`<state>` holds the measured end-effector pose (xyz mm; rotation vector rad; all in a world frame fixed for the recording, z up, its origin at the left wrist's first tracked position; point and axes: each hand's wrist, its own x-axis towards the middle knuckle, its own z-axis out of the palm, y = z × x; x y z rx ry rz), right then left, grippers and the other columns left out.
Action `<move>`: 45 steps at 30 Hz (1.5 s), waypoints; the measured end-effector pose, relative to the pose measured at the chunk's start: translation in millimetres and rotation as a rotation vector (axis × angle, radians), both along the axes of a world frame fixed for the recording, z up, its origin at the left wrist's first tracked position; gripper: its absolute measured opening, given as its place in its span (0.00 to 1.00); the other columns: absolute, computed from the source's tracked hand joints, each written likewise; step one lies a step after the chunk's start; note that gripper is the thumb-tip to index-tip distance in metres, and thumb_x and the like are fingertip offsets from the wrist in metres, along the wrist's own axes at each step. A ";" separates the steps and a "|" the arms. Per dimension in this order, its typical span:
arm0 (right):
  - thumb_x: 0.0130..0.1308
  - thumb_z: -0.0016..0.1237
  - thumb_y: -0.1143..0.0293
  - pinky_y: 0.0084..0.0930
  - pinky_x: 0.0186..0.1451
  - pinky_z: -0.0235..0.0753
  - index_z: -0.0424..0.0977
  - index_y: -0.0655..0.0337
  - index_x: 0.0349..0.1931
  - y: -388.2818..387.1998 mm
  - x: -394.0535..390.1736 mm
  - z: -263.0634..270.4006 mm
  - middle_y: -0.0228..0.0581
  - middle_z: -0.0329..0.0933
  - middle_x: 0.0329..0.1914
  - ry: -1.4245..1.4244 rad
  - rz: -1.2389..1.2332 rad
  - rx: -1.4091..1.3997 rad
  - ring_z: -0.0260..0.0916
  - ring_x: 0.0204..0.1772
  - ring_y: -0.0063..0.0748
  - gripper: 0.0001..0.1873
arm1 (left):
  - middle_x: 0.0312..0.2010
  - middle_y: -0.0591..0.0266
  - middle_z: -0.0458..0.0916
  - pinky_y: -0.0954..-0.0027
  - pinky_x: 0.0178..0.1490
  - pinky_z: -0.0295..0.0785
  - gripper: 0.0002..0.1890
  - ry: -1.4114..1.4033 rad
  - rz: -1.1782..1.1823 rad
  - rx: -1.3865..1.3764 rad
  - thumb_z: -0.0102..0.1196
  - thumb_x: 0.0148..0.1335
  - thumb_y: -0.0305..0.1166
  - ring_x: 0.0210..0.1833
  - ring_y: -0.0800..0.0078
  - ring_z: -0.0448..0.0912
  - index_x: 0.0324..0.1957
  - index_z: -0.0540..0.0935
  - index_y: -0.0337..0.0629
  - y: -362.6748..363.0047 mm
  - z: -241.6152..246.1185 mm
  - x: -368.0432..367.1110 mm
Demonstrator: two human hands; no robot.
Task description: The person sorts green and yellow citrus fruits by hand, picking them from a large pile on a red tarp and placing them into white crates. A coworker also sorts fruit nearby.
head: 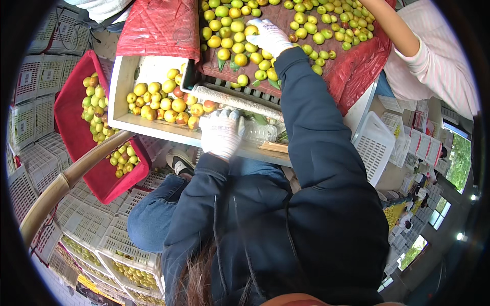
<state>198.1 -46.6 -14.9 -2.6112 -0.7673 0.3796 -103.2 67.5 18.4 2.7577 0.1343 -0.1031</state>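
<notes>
White knit gloves cover both of my hands. My right hand (270, 36) reaches across the sorting table among green-yellow jujubes (237, 48) on dark red cloth, its thumb and fingers apart; whether it touches a fruit is unclear. My left hand (222, 134) rests at the near edge, beside a heap of yellow and reddish jujubes (178, 105) in the white tray (149, 128). Its fingertips are by the trough, and what lies under them is hidden. A rolled, pale padded strip (237, 101) separates the cloth from the trough, where a clear plastic container (260, 131) lies.
A red-lined basket of jujubes (122, 158) stands at the left, crossed by a bamboo pole (82, 164). Plastic crates (88, 214) are stacked behind it. At the right are a white basket (373, 149) and another person's arm (394, 28); someone else's sleeve (101, 9) shows at top left.
</notes>
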 end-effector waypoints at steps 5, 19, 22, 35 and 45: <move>0.63 0.63 0.64 0.35 0.58 0.77 0.76 0.56 0.60 -5.8 -36.4 11.5 0.41 0.81 0.58 0.532 -0.270 0.693 0.78 0.59 0.34 0.25 | 0.39 0.61 0.85 0.54 0.48 0.72 0.14 0.034 -0.030 0.025 0.55 0.67 0.44 0.46 0.59 0.81 0.43 0.86 0.49 0.2 2.0 2.2; 0.74 0.51 0.52 0.18 0.30 0.72 0.72 0.60 0.56 -136.5 -161.2 109.8 0.45 0.78 0.46 1.173 -0.498 1.849 0.75 0.40 0.30 0.22 | 0.45 0.54 0.86 0.54 0.55 0.77 0.16 0.020 -0.044 0.014 0.55 0.68 0.44 0.50 0.51 0.82 0.47 0.85 0.45 1.4 -3.1 2.4; 0.75 0.51 0.63 0.18 0.34 0.73 0.68 0.57 0.66 -160.8 -192.1 130.8 0.45 0.76 0.56 0.722 -0.575 1.644 0.76 0.46 0.33 0.22 | 0.45 0.52 0.85 0.54 0.55 0.77 0.17 0.023 -0.056 0.038 0.55 0.69 0.45 0.50 0.50 0.82 0.47 0.86 0.44 -3.4 1.3 4.1; 0.54 0.68 0.77 0.36 0.63 0.77 0.70 0.59 0.60 -104.7 -263.8 156.9 0.45 0.77 0.57 -0.223 -0.252 0.680 0.77 0.58 0.45 0.32 | 0.49 0.58 0.85 0.54 0.50 0.79 0.16 -0.248 0.047 -0.352 0.57 0.68 0.46 0.50 0.54 0.83 0.50 0.85 0.49 6.0 -8.0 -10.9; 0.59 0.65 0.75 0.35 0.60 0.78 0.72 0.62 0.59 -170.4 -304.2 178.3 0.46 0.75 0.56 -0.368 -0.617 0.479 0.76 0.57 0.39 0.27 | 0.56 0.52 0.83 0.65 0.66 0.71 0.20 -0.265 0.003 -1.051 0.54 0.74 0.40 0.60 0.61 0.80 0.61 0.80 0.38 -17.8 68.9 -16.8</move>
